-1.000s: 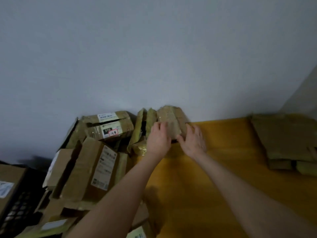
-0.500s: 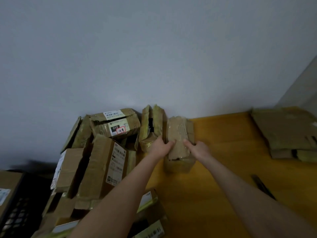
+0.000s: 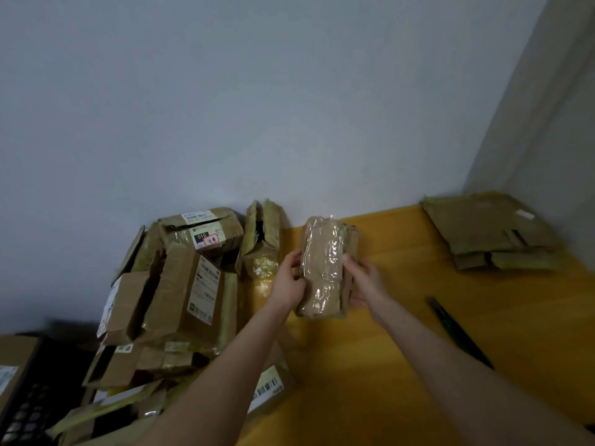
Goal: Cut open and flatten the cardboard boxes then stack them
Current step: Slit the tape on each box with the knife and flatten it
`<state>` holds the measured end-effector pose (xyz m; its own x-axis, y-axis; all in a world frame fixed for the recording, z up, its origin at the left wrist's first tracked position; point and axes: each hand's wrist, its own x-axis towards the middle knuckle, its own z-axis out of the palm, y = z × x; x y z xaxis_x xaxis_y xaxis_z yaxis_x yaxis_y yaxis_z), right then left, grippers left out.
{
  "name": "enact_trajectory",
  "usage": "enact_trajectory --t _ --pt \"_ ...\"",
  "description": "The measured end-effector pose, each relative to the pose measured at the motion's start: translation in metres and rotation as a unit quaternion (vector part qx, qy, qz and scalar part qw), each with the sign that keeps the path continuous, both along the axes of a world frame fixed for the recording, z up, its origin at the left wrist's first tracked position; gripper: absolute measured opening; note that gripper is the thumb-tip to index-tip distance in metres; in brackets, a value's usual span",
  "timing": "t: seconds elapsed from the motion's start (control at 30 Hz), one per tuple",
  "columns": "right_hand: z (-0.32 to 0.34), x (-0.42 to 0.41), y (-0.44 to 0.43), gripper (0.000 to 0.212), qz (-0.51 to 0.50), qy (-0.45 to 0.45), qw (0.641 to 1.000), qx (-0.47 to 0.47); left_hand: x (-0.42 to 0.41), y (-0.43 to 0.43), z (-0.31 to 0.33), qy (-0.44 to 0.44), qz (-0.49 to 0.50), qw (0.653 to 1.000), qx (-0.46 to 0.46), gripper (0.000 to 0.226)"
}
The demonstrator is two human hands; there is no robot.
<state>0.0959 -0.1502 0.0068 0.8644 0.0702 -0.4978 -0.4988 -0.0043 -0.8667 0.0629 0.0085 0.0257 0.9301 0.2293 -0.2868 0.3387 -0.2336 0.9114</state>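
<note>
Cardboard box held in both hands, nearer than before.
The left hand grips its left side and the right hand grips its right side, fingers curled round the taped edges. Half a second ago the box was far back by the wall, touching the pile of boxes. Now it is nearer, over the yellow table, apart from the pile. A dark knife lies to the right. The flat cardboard stack sits far right.
</note>
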Motion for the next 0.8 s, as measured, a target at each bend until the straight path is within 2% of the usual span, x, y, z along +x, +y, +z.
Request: enact_trajectory --t 0.1,0.2,0.23,0.33,0.4,0.5,0.6,0.63,0.73,0.8 --pt "0.024 -0.004 -0.013 0.067 -0.023 0.055 0.993 0.103 -0.005 -0.002 0.014 -0.027 -0.015 0.998 -0.060 0.060" --pt "0.031 -0.005 -0.023 0.066 -0.017 0.075 0.983 0.169 -0.005 -0.007 0.024 -0.017 -0.010 0.993 -0.119 0.025" --pt "0.032 -0.005 -0.023 0.066 -0.025 0.080 0.982 0.169 -0.003 -0.008 0.027 -0.010 -0.003 0.991 -0.134 0.024" --pt "0.035 -0.009 -0.022 0.073 -0.036 0.097 0.983 0.154 0.002 -0.004 0.031 0.024 0.017 0.985 -0.171 0.059" --pt "0.035 -0.014 -0.017 0.068 -0.022 0.098 0.989 0.107 0.001 0.002 0.030 0.041 0.018 0.985 -0.164 0.067" --pt "0.030 -0.022 -0.015 0.043 -0.021 0.064 0.997 0.045 0.001 0.006 0.026 0.062 -0.043 0.985 -0.158 0.057" --pt "0.023 -0.030 -0.021 0.072 -0.023 0.038 0.999 0.016 -0.002 0.003 0.022 0.071 -0.099 0.985 -0.125 0.069" --pt "0.026 -0.036 -0.022 0.076 -0.015 0.024 1.000 0.008 -0.003 0.001 0.019 0.066 -0.110 0.987 -0.101 0.068" --pt "0.021 -0.046 -0.023 0.074 0.007 0.002 1.000 -0.005 -0.005 -0.003 0.012 0.075 -0.099 0.990 -0.073 0.045" --pt "0.017 -0.050 -0.022 0.073 -0.008 0.020 1.000 -0.002 -0.004 -0.004 0.009 0.108 -0.086 0.987 -0.087 0.041"
